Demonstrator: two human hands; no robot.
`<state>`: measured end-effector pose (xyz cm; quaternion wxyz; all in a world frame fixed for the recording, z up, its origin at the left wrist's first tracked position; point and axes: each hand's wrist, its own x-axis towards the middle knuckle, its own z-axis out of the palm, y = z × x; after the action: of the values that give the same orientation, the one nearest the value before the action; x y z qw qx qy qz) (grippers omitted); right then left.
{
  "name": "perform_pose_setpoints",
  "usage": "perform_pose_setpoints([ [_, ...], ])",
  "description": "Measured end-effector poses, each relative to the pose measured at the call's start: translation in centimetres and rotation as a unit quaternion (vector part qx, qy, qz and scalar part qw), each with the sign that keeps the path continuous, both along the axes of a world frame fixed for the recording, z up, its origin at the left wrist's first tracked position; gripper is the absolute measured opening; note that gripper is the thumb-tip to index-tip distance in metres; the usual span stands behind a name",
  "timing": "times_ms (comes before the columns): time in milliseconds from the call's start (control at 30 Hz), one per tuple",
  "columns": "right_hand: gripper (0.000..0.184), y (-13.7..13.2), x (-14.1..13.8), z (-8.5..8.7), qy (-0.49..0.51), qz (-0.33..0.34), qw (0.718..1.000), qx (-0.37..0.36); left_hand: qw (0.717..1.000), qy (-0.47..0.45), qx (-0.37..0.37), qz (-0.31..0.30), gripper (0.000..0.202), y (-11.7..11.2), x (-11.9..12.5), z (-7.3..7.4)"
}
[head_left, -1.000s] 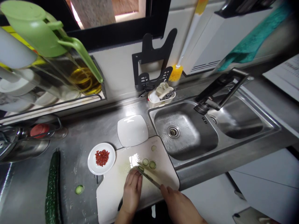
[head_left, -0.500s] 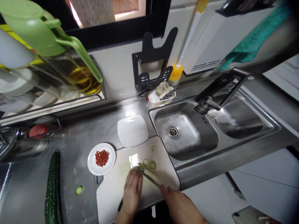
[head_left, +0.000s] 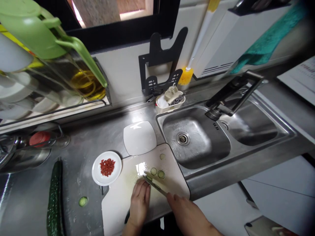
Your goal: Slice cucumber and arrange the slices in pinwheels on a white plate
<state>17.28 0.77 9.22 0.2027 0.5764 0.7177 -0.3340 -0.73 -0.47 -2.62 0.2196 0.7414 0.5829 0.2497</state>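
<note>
My right hand is closed round the handle of a knife, whose blade slants up and left over the white cutting board. My left hand lies on the board at the blade's left, fingers curled over a cucumber; only its dark green end shows below the wrist, the rest is hidden under the hand. Thin green slices cling to the blade. Beyond the knife, several cucumber slices lie flat on the board.
A whole cucumber and a cut end piece lie on the steel counter at left. A round plate of red pieces and a square white plate stand behind the board. At right is the double sink with a black faucet.
The knife and my right hand have shifted slightly left and up. My left hand stays almost in the same place on the cucumber.
</note>
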Motion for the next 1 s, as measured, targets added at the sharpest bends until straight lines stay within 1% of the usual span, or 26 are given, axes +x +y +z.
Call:
perform_pose_setpoints([
  [133, 0.048, 0.0, -0.1, -0.4, 0.003, 0.001, 1.0, 0.017, 1.0, 0.008, 0.0, 0.002, 0.021, 0.0, 0.0, 0.1],
  [367, 0.041, 0.3, -0.8, -1.1, -0.004, -0.001, 1.0, 0.015, 1.0, 0.008, -0.001, -0.002, 0.021, 0.0, 0.0, 0.0],
  [533, 0.042, 0.3, -1.2, -1.8, -0.008, 0.001, 1.0, 0.006, 1.0, 0.007, -0.001, -0.005, 0.021, 0.0, 0.0, 0.1],
  [667, 0.038, 0.5, -1.6, -2.3, -0.014, 0.0, 1.0, 0.016, 1.0, 0.01, 0.001, -0.005, 0.021, 0.0, 0.0, 0.2],
  [833, 0.039, 0.7, -2.0, -3.4, -0.02, 0.008, 0.999, 0.028, 1.0, 0.014, 0.001, -0.011, 0.022, 0.1, 0.1, 0.3],
  [1000, 0.042, 0.5, -2.0, -4.6, 0.0, 0.013, 1.0, 0.02, 1.0, 0.006, -0.006, -0.003, 0.022, 0.1, 0.2, 0.5],
])
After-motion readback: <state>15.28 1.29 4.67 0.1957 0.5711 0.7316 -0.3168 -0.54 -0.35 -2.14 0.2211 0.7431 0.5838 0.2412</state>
